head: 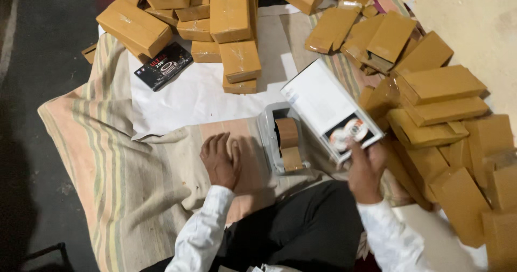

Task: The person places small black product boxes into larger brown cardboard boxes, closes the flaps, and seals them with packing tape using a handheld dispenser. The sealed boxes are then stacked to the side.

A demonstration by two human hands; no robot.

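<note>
A grey tape holder (280,140) with brown tape sits in the middle of the striped cloth (102,159). A black box (163,66) lies on white paper (199,97) near the far edge. Brown wrapped boxes (431,116) pile along the far and right edges.

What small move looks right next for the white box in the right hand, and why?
Probably lower the white box onto the cloth beside the tape dispenser. The right hand grips it by one end, tilted in the air, while the left hand rests flat and free to steady it.
</note>
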